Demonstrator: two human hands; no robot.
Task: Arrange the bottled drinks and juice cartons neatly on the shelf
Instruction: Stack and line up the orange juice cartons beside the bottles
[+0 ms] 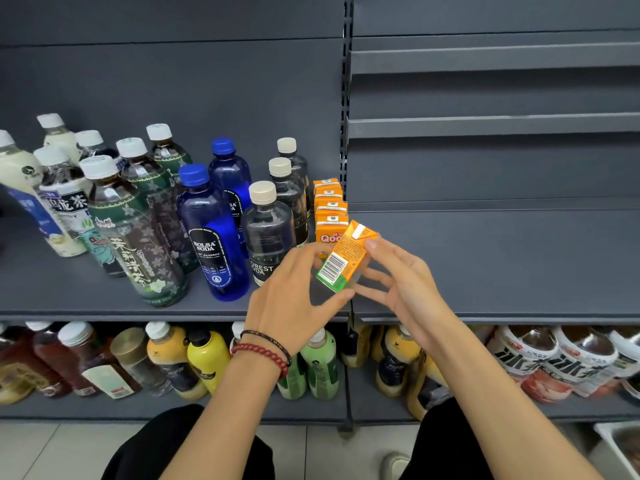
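Note:
An orange juice carton with a barcode side up is tilted above the grey shelf. My left hand pinches its lower end between thumb and fingers. My right hand holds its upper end with the fingertips. Behind it a row of several orange cartons stands in a line at the shelf's right end. Left of them stand clear soda bottles, blue Bolsa soda bottles and green-labelled tea bottles.
White milky and tea bottles crowd the far left. The lower shelf holds yellow, green, red and striped-label bottles. The right shelf bay is bare. Narrow shelf rails run above it. A white bin corner sits on the floor.

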